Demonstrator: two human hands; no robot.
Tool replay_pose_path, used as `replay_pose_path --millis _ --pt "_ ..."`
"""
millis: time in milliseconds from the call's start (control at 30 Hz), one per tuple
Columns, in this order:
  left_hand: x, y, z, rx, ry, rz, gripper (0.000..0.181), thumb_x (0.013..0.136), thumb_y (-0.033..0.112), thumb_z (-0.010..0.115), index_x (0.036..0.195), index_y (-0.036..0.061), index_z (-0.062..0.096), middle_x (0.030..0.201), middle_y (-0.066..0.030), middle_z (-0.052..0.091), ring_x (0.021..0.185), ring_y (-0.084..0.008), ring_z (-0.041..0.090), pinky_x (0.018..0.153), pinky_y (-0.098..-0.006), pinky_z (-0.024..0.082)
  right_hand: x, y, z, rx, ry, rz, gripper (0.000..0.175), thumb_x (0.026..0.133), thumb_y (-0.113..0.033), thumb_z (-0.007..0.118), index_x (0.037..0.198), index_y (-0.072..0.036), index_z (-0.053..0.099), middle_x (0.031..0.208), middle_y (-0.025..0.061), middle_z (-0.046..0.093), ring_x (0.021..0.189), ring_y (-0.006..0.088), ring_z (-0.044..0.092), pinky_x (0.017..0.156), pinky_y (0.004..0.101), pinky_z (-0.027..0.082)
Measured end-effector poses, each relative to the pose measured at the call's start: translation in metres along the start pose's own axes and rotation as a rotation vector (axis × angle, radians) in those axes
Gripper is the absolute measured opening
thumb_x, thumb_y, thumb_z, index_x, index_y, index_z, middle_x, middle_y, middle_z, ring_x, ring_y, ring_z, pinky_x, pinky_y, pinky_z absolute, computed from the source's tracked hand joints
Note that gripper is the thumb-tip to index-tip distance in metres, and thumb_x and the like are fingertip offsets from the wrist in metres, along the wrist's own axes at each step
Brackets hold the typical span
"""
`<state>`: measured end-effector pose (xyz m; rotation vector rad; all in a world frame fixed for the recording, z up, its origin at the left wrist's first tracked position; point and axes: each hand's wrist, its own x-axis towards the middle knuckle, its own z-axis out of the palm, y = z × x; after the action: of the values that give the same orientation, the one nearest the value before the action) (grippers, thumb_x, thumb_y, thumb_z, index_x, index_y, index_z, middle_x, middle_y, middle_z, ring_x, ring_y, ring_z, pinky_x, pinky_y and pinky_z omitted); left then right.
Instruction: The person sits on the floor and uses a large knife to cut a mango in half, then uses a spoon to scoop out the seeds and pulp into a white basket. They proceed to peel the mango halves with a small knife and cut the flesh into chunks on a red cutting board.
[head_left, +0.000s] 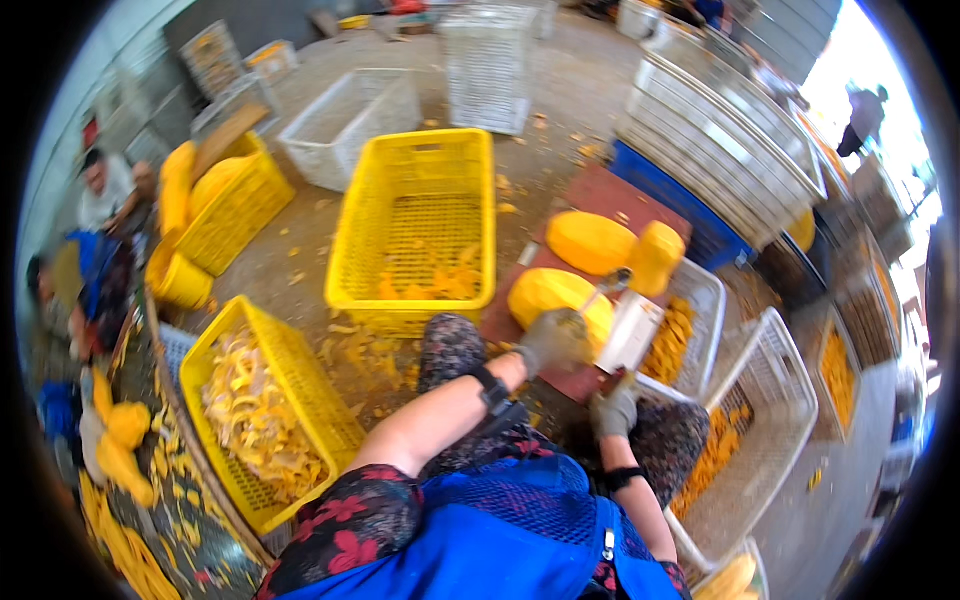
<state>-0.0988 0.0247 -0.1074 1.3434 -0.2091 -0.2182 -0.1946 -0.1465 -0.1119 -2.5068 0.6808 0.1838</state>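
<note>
My left hand (559, 341), in a soiled knit glove, presses on the near end of a peeled yellow squash (551, 300) lying on a reddish board (592, 187). A broad cleaver blade (630, 331) stands beside that squash, and my right hand (616, 409), gloved too, is closed at its handle end, which is mostly hidden. Beyond lie another peeled squash (591, 242) and an upright-looking squash piece (657, 257). A small metal tool (616, 279), its kind unclear, lies between them. Cut orange chunks (670, 341) fill part of a white crate (712, 330) right of the board.
A yellow crate (337, 232) with some pieces stands ahead; another yellow crate (300, 405) at left holds peelings. White crates (787, 450) stand at right, stacked ones (705, 135) behind. Scraps litter the floor. People (105, 195) sit at far left; another person (862, 120) is at far right.
</note>
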Motion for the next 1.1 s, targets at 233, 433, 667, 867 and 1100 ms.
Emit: replay_pose_path --millis 233,433,667,867,1100 --pt "0.011 0.039 0.016 -0.134 0.095 -0.175 0.01 0.089 0.006 0.054 0.09 0.0026 0.063 0.081 0.0 0.062 0.071 -0.0065 0.055 0.064 -0.0201 0.045 -0.009 0.03 -0.023 0.904 -0.287 0.147 0.048 0.074 -0.013 0.064 0.118 -0.004 0.048 0.091 0.0141 0.06 0.075 0.0309 0.061 0.069 0.0374 0.051" --pt "0.021 0.075 -0.006 -0.164 0.205 -0.159 0.017 0.093 0.017 0.053 0.094 0.0037 0.062 0.09 -0.0041 0.065 0.074 -0.0105 0.061 0.067 -0.0229 0.05 -0.051 -0.011 -0.104 1.262 -0.333 0.203 0.026 0.082 -0.01 0.058 0.106 -0.002 0.053 0.076 0.0046 0.056 0.066 0.0142 0.057 0.052 0.027 0.048" --pt "0.031 0.094 -0.018 -0.132 0.382 -0.071 0.023 0.094 0.022 0.052 0.098 0.0017 0.062 0.093 -0.0061 0.065 0.076 -0.0131 0.063 0.068 -0.0245 0.051 0.035 -0.08 -0.147 0.447 0.315 -0.445 0.034 0.085 -0.015 0.054 0.117 -0.004 0.048 0.091 0.0249 0.06 0.081 0.0415 0.059 0.068 0.0431 0.047" --pt "0.04 0.082 -0.017 -0.123 0.401 -0.072 0.027 0.093 0.029 0.054 0.098 0.004 0.063 0.091 -0.0047 0.065 0.076 -0.0146 0.064 0.068 -0.0264 0.052 0.076 -0.076 -0.139 0.241 0.249 -0.339 0.036 0.086 -0.017 0.055 0.119 -0.005 0.047 0.094 0.0261 0.059 0.087 0.0446 0.058 0.074 0.045 0.046" --pt "0.038 0.087 -0.019 -0.17 0.458 -0.056 0.022 0.094 0.023 0.052 0.097 0.0042 0.062 0.092 -0.005 0.065 0.073 -0.0119 0.062 0.066 -0.0239 0.051 0.071 -0.127 -0.201 0.292 0.601 -0.69 0.032 0.089 -0.01 0.051 0.119 -0.004 0.045 0.092 0.0242 0.06 0.085 0.0414 0.06 0.069 0.0439 0.047"
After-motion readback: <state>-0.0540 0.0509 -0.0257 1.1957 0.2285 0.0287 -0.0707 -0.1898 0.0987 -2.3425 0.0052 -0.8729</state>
